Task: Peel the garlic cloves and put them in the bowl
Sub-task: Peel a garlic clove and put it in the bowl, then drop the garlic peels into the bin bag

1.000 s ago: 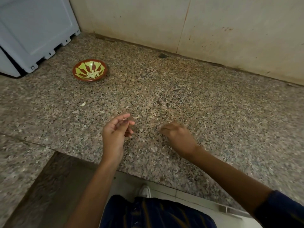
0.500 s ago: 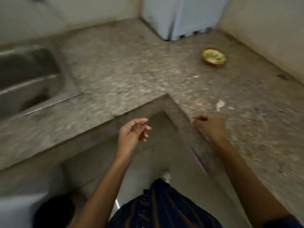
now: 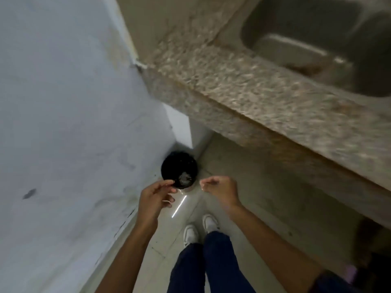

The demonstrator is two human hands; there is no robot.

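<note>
Both hands hang over the floor in the middle of the frame. The left hand has its fingers curled, tips near the thumb; I cannot tell if it holds anything. The right hand is loosely curled too, and I cannot tell if it pinches something. A black bin stands just above them, by the white wall. The stone counter and the sink fill the upper right. No garlic or bowl shows.

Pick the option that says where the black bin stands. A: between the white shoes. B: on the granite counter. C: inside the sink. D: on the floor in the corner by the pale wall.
D: the black bin sits on the floor tiles where the pale wall meets the counter's base, just beyond the left hand.
</note>
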